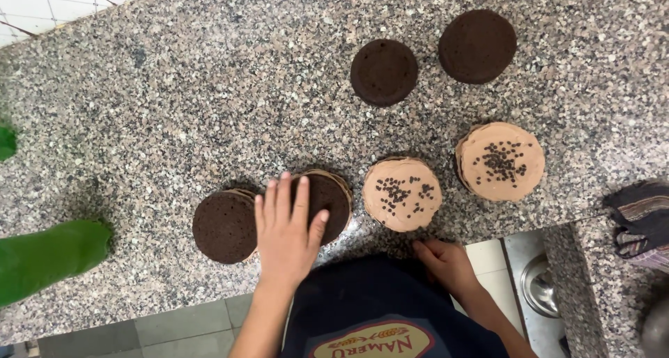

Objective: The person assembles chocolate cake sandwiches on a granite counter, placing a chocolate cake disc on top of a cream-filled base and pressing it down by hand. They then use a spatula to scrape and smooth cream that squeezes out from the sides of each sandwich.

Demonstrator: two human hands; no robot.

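A: Left hand [287, 226]?
B: Fingers spread flat, pressing the dark cake round [327, 198] near the desk [174, 107] front edge.
A: Right hand [446, 264]?
B: Loosely curled at the edge, holding nothing. Open granite toward 10 o'clock.

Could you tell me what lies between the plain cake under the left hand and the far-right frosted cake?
In the head view, another frosted cake topped with chocolate chips sits between the plain cake and the far-right frosted cake.
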